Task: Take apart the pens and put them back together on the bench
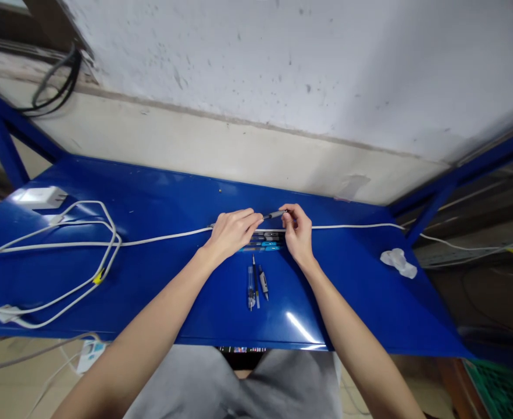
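Both my hands meet over the middle of a blue metal shelf (160,279). My left hand (232,231) and my right hand (298,231) are closed in pinches on the two ends of a thin grey pen (274,215), held level just above the shelf. Under the hands lie several pens (265,240) side by side, some with light blue parts. Nearer me lie loose pen parts (256,282): a clear barrel, a thin refill and a short tip piece.
A white cable (160,237) runs across the shelf from left to right behind the hands. More white cable loops (103,256) and a white charger (42,198) sit at the left. A crumpled white piece (398,262) lies at the right. A pale wall stands behind.
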Tool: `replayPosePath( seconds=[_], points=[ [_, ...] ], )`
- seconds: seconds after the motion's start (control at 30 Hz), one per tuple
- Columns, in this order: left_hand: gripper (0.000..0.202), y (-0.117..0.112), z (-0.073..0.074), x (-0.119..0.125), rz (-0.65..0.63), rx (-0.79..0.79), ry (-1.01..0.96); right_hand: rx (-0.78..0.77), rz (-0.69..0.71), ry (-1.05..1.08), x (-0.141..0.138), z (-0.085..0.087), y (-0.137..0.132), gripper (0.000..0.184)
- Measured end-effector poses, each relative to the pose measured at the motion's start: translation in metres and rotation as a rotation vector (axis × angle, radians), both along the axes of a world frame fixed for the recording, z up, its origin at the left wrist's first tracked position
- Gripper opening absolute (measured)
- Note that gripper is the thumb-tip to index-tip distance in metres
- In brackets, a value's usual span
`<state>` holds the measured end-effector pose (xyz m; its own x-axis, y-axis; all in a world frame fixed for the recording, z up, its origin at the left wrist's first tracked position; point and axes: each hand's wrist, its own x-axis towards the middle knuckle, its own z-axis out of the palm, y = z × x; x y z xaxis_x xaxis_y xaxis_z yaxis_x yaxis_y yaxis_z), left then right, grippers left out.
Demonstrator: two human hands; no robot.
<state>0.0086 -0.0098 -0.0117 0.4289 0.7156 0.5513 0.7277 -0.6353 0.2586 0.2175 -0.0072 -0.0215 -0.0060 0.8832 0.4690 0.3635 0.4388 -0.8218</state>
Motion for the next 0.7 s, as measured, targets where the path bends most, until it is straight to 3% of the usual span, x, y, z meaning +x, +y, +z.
replayPosePath(
  seconds=[0.6, 0.7],
  points=[
    [0.022, -0.001, 0.003, 0.002, 0.033, 0.051, -0.028, 0.014, 0.068, 0.007, -0.007, 0.008, -0.019, 0.020],
    [0.035, -0.006, 0.005, 0.006, 0.023, 0.018, -0.014, 0.027, 0.139, -0.041, -0.012, 0.010, -0.024, 0.019]
  ],
)
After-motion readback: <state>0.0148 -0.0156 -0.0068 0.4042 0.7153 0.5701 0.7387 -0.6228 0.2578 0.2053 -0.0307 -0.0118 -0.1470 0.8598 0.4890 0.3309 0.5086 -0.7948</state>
